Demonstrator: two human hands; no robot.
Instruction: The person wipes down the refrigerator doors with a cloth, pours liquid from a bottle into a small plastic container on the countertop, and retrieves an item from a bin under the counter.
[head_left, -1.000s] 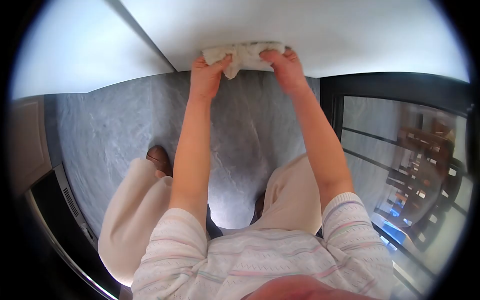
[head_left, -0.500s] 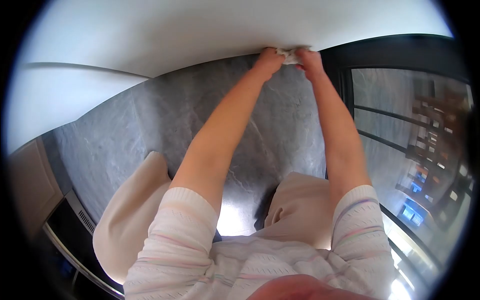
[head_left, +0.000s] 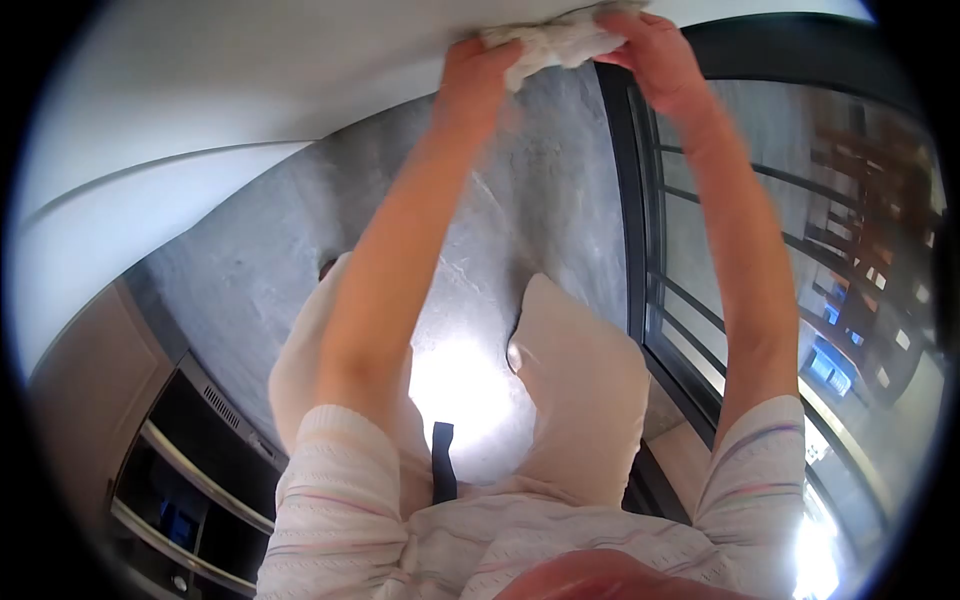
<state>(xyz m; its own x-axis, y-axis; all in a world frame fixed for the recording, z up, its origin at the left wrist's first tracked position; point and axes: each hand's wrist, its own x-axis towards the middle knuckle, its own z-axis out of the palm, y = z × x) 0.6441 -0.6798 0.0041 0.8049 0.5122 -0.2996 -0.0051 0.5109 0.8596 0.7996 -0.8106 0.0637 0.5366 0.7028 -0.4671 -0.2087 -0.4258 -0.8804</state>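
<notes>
A crumpled off-white cloth (head_left: 550,47) stretches between my two hands, close to the white smooth surface (head_left: 370,60) at the top of the view. My left hand (head_left: 480,78) is closed on the cloth's left end. On the other end my right hand (head_left: 660,58) has its fingers wrapped round the fabric, blurred a little by motion. Whether the cloth presses on the white surface cannot be made out. Both arms are stretched forward.
A dark-framed window (head_left: 632,200) with bars stands at the right, lit buildings beyond it. Grey marbled floor (head_left: 460,230) lies below, with a bright reflection between my legs. At lower left is a black built-in appliance (head_left: 215,430) beside a beige cabinet panel (head_left: 100,370).
Both hands have moved up in the view and farther apart. More of the cloth now shows spread between them. The camera view has shifted, and my legs appear closer together.
</notes>
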